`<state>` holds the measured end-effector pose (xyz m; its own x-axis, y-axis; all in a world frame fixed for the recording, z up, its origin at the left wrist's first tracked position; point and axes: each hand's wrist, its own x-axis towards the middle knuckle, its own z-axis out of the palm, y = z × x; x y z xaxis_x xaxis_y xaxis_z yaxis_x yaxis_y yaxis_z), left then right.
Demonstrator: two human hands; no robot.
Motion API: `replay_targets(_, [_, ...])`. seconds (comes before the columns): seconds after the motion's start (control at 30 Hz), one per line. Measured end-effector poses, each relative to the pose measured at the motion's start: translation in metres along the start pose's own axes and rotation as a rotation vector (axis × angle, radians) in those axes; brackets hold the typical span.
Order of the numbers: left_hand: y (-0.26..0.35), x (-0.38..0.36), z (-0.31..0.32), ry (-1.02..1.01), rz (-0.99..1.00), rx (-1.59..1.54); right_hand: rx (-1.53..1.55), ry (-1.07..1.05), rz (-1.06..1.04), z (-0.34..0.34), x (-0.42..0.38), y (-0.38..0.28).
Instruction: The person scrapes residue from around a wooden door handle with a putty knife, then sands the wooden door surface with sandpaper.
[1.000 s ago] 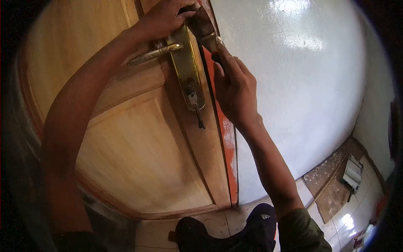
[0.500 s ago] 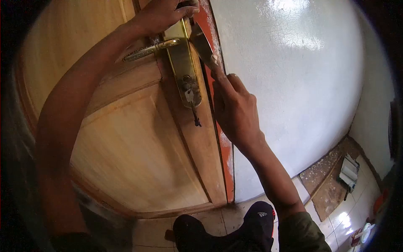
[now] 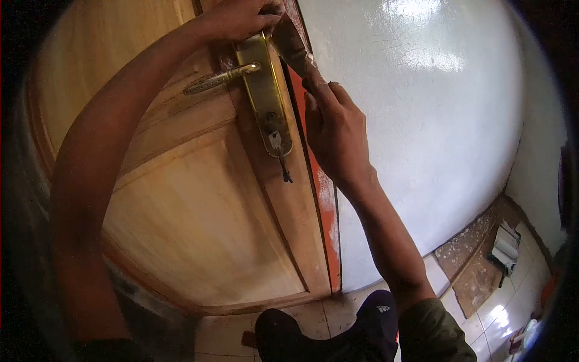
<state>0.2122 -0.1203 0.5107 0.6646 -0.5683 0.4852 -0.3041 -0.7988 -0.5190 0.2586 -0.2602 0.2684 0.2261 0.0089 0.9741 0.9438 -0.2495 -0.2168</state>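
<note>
Basically, a pale brown panelled wooden door [image 3: 199, 211] fills the left and middle, beside a glossy white wall [image 3: 416, 139]. Below them is a light tiled floor [image 3: 301, 317], where a stained brown sheet [image 3: 476, 271] lies at the lower right. A chipped orange-red frame strip [image 3: 325, 208] runs between door and wall.

The right hand [image 3: 341, 136] is closed around a flat-bladed metal scraper [image 3: 291, 43], its index finger stretched along the blade. The left hand [image 3: 244, 21] is above the lock plate with its fingers bent, close to the blade's upper end; whether it grips anything cannot be told.

The long brass lock plate [image 3: 263, 90] is fixed on the door's edge, tilted in view, and the blade lies beside its upper part, over the gap next to the frame strip. A curved brass lever handle [image 3: 220, 78] extends left from the plate. Smallest, a silvery key [image 3: 275, 140] sits at the plate's lower end, with a dark piece [image 3: 286, 172] hanging below it.
</note>
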Motion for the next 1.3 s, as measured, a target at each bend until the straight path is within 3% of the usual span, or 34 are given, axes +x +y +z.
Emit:
replay_targets(0.1, [0.008, -0.003, -0.003, -0.058, -0.171, -0.060, 0.011, 0.027, -0.050, 0.001, 0.003, 0.000])
replay_targets(0.3, [-0.004, -0.002, 0.008, 0.046, -0.024, -0.113, -0.024, 0.037, -0.070, 0.004, -0.003, 0.006])
replay_targets(0.4, [-0.002, -0.001, 0.005, 0.002, -0.122, -0.095, -0.023, 0.044, -0.071, 0.009, -0.002, 0.006])
replay_targets(0.5, [-0.006, -0.002, 0.008, 0.037, -0.067, -0.019, -0.027, 0.088, -0.104, 0.014, -0.001, 0.008])
replay_targets(0.7, [-0.003, -0.006, 0.010, 0.051, -0.060, -0.138, -0.059, -0.034, -0.151, 0.007, -0.004, -0.004])
replay_targets(0.83, [-0.001, -0.010, 0.012, 0.100, -0.108, -0.227, -0.106, -0.161, -0.081, -0.009, -0.036, -0.001])
replay_targets(1.03, [0.003, -0.011, 0.016, 0.192, -0.172, -0.244, -0.116, -0.185, 0.009, -0.029, -0.033, 0.004])
replay_targets(1.2, [0.003, -0.011, 0.011, 0.197, -0.268, -0.306, -0.057, -0.078, -0.039, -0.027, -0.012, -0.002])
replay_targets(1.3, [0.000, -0.009, 0.020, 0.321, -0.185, -0.303, -0.074, -0.054, -0.056, -0.018, 0.005, -0.001])
